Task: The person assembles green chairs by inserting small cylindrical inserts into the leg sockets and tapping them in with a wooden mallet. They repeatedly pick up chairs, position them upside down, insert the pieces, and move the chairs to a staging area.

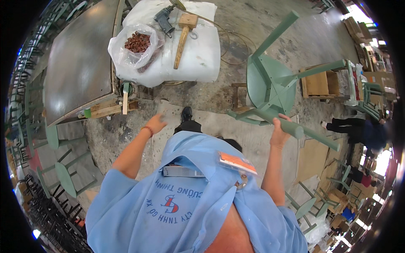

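Observation:
A green wooden chair is turned over at the right, its round seat's underside and crossed braces facing up and its legs sticking out. My right hand is wrapped round one of its thick legs, close to that leg's end. Well away from the chair, my left hand hangs over the floor with nothing in it, its fingers loosely apart. Ahead of me, a padded white work surface bears a wooden mallet, a grey air gun and a clear bag of small reddish-brown pieces.
A large dark tabletop stands at the left. Beyond the chair are an open wooden box and a hose on the floor. More green chairs stand at both sides. Another person is at the far right.

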The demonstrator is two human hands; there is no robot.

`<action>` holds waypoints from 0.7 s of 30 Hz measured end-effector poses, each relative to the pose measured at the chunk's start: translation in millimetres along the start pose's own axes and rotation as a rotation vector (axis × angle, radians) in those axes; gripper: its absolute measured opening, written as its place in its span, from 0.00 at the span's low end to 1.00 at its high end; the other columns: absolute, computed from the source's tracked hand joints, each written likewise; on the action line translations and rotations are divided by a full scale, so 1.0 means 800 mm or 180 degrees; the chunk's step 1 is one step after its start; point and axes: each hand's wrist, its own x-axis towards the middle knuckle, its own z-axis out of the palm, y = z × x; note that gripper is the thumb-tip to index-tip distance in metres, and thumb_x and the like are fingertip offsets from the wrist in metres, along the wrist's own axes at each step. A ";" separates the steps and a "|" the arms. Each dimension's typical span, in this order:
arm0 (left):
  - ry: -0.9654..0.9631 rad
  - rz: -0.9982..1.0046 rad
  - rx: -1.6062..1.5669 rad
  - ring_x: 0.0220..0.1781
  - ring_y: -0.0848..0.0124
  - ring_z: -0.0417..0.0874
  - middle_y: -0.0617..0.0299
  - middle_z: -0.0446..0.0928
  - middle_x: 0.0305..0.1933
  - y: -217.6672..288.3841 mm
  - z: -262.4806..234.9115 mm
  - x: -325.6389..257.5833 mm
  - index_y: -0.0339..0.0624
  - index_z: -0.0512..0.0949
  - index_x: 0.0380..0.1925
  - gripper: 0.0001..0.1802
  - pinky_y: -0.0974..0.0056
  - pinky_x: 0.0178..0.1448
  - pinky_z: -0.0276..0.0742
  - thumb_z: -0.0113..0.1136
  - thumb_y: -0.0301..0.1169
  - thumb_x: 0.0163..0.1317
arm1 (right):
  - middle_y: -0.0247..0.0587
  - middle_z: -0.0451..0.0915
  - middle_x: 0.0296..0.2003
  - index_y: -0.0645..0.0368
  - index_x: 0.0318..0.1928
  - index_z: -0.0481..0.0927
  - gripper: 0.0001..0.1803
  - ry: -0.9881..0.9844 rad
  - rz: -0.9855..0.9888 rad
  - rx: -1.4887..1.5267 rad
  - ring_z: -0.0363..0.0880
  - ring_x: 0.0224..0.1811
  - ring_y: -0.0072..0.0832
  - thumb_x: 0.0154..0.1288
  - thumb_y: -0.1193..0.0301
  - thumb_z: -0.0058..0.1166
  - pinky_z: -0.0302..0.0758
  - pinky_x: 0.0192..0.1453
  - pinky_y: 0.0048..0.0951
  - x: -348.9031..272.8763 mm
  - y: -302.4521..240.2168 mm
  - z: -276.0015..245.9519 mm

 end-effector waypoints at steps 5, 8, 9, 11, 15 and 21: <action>-0.0571 -0.0824 0.1090 0.59 0.52 0.78 0.40 0.78 0.54 -0.131 -0.035 -0.018 0.35 0.75 0.56 0.30 0.57 0.62 0.72 0.64 0.39 0.55 | 0.43 0.77 0.42 0.64 0.43 0.78 0.18 0.0439 0.0029 0.0588 0.74 0.47 0.34 0.49 0.75 0.61 0.71 0.56 0.35 0.013 -0.019 0.027; -0.0455 -0.0567 0.0593 0.56 0.52 0.80 0.42 0.81 0.49 -0.135 -0.059 -0.003 0.36 0.79 0.51 0.25 0.56 0.59 0.73 0.62 0.39 0.56 | 0.43 0.77 0.42 0.64 0.42 0.78 0.18 0.0282 -0.0050 0.0620 0.74 0.48 0.34 0.47 0.75 0.59 0.70 0.56 0.35 0.030 -0.019 0.022; -0.0333 -0.0559 0.0206 0.55 0.52 0.81 0.43 0.82 0.47 -0.128 -0.074 0.001 0.37 0.80 0.50 0.23 0.56 0.58 0.73 0.61 0.39 0.57 | 0.43 0.77 0.43 0.64 0.41 0.78 0.18 0.0233 -0.0026 0.0604 0.74 0.48 0.34 0.46 0.75 0.59 0.70 0.57 0.35 0.033 -0.020 0.027; -0.0136 -0.0493 -0.0607 0.46 0.62 0.82 0.52 0.83 0.43 -0.108 -0.110 -0.002 0.38 0.81 0.45 0.19 0.61 0.50 0.77 0.59 0.39 0.59 | 0.43 0.77 0.42 0.64 0.40 0.77 0.17 0.0014 -0.0032 0.0461 0.73 0.46 0.34 0.46 0.74 0.57 0.70 0.56 0.34 0.047 -0.035 0.032; -0.0038 -0.0187 -0.1333 0.38 0.75 0.80 0.62 0.82 0.37 -0.052 -0.179 -0.014 0.37 0.80 0.41 0.15 0.67 0.43 0.78 0.57 0.37 0.62 | 0.40 0.76 0.39 0.63 0.43 0.77 0.21 -0.0356 -0.0134 -0.0100 0.73 0.43 0.32 0.44 0.71 0.58 0.70 0.53 0.31 0.073 -0.067 0.009; -0.0049 0.0328 -0.1427 0.34 0.76 0.79 0.61 0.81 0.34 0.028 -0.273 -0.029 0.33 0.78 0.39 0.13 0.68 0.39 0.77 0.55 0.33 0.64 | 0.43 0.77 0.43 0.64 0.46 0.77 0.22 -0.0323 -0.0089 -0.0821 0.73 0.48 0.32 0.46 0.72 0.57 0.69 0.57 0.34 0.066 -0.095 0.003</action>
